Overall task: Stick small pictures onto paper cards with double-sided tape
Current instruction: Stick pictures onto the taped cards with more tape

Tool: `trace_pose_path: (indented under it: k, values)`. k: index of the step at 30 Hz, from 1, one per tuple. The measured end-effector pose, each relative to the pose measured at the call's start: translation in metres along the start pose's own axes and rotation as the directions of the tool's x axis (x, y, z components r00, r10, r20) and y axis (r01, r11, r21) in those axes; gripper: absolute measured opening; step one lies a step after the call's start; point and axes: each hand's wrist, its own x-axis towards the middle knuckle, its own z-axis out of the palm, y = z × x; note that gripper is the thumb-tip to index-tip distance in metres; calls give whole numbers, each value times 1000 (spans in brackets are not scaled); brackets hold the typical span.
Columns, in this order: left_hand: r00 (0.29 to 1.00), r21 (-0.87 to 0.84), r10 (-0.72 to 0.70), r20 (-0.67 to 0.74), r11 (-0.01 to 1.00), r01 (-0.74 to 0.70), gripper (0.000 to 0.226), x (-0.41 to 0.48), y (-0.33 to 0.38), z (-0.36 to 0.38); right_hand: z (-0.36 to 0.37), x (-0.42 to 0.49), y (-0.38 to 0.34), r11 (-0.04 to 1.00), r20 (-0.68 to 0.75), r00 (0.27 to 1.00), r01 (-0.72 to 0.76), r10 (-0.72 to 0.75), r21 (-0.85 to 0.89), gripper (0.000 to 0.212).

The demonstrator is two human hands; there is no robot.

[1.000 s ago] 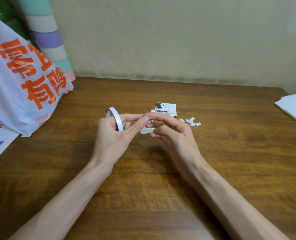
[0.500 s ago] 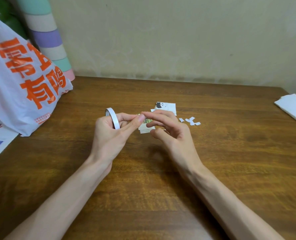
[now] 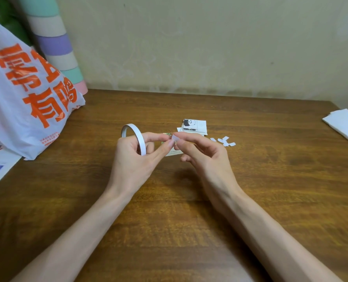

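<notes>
So compared with a second ago, our right hand (image 3: 205, 157) has eased back from the left thumb, and a little white tape tab (image 3: 175, 138) now shows between the fingertips where they were pressed together. We read that as the tape end finally lifted off the roll, so the next piece for a picture is nearly ready. It isn't torn off as far as we can tell.

Closest to us is the bench (image 3: 169, 220), dark brown wood with a streaky grain and a slight sheen. Both forearms reach out over it.

Our left hand (image 3: 132, 159) has its fingers curled through the tape roll (image 3: 139, 137), a thin white hoop with hardly any tape left on it, and the thumb is stretched out toward the tab. The right hand pinches that tab between thumb and forefinger, with the other fingers loosely bent beneath.

Just under the fingertips a paper card (image 3: 176, 153) lies flat on the bench. It's pale with greenish print, and mostly hidden.

A bit further back there's a small picture stack (image 3: 197, 126), square-cut, with a black-and-white cartoon face on top. Beside it lie some backing scraps (image 3: 226, 141), stubby white strips.

Far left slumps a crinkly plastic bag (image 3: 26, 98) with orange lettering. There's a folded tissue (image 3: 344, 125) far right and a pastel striped roll (image 3: 55, 47) against the blotchy wall.
</notes>
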Motion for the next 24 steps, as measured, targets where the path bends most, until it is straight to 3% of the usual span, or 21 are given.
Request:
trace_pose_path:
  k: [9, 12, 16, 24]
  values:
    - [985, 124, 159, -67, 981, -150, 8, -5, 3, 1, -1, 0, 4, 998, -11, 998, 58, -58, 2, 18]
    - [980, 169, 184, -78, 971, -169, 8, -6, 2, 2, 2, -1, 3, 999, 36, 999, 38, -38, -10, 30]
    - [981, 172, 148, -127, 977, -125, 10, -4, -2, 1, 2, -2, 5, 996, 84, 995, 57, -51, -71, 54]
    - [994, 83, 20, -112, 996, -11, 13, -2, -4, 1, 2, 0, 7, 976, 89, 992, 108, -92, -189, 55]
